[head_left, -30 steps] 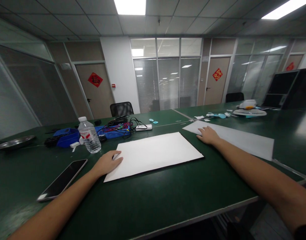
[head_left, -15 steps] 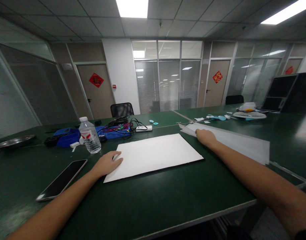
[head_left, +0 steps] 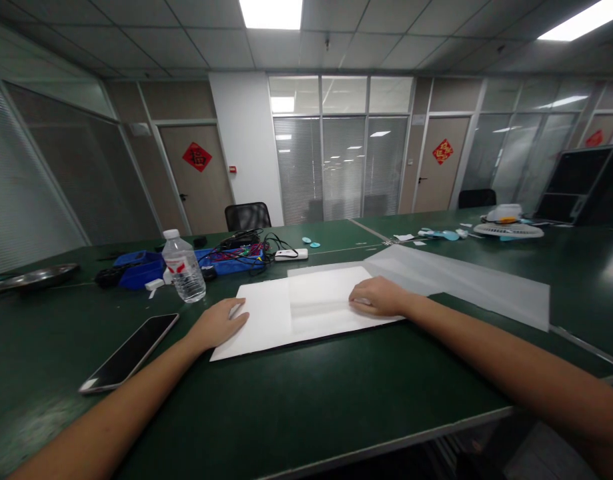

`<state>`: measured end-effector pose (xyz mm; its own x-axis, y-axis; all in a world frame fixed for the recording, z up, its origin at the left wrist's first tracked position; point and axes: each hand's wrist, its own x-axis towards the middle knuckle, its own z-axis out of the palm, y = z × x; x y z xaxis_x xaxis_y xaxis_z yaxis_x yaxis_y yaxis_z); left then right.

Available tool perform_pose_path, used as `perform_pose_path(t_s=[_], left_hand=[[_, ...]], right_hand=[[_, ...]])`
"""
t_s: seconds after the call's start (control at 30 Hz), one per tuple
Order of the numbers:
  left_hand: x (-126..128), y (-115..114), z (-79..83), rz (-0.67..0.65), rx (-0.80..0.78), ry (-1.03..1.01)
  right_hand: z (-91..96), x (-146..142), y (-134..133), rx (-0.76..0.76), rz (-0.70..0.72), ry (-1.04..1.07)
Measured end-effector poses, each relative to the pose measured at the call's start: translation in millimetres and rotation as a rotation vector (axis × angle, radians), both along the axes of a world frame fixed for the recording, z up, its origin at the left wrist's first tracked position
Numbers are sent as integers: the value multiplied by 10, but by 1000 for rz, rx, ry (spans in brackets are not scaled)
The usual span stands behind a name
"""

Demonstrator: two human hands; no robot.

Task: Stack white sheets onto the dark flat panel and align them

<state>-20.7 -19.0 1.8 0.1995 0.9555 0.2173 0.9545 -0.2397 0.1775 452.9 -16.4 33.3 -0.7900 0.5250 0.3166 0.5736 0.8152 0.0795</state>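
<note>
A flat white board with a dark lower edge [head_left: 263,313] lies on the green table. My left hand [head_left: 219,323] rests on its left edge, thumb and forefinger apart on the white surface. A thin translucent sheet [head_left: 456,283] covers the right part of the board and stretches off to the right across the table. Over the board's right half, my right hand [head_left: 379,297] has its fingers curled and pressed together on the sheet. Its fingertips are partly hidden, and the sheet looks slightly rippled beside them.
A phone [head_left: 131,352] lies left of my left forearm. Behind it stands a water bottle [head_left: 185,270]. Blue trays [head_left: 231,265] with tangled cables are farther back, near a white power strip [head_left: 291,255]. A white fan-like object [head_left: 509,229] sits back right.
My right hand has moved left and nearer, bringing the translucent sheet over the right part of the white board. My left hand stays on the board's left edge.
</note>
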Motion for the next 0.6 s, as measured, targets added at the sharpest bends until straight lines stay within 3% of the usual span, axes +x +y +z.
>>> perform_pose_path(t_s=[0.17, 0.23, 0.33, 0.4, 0.47, 0.6], left_hand=[[27, -11, 12, -4, 2, 9], [40, -18, 21, 4, 0, 17], [51, -24, 29, 5, -11, 22], [48, -21, 25, -3, -12, 14], [37, -14, 14, -10, -1, 2], [9, 1, -11, -15, 4, -13]], right_hand=[[47, -74, -45, -40, 99, 33], [45, 8, 27, 3, -32, 35], [8, 225, 188, 66, -376, 25], [-25, 395, 289, 59, -521, 9], [-50, 542, 361, 21, -527, 1], [-60, 650, 402, -65, -397, 32]])
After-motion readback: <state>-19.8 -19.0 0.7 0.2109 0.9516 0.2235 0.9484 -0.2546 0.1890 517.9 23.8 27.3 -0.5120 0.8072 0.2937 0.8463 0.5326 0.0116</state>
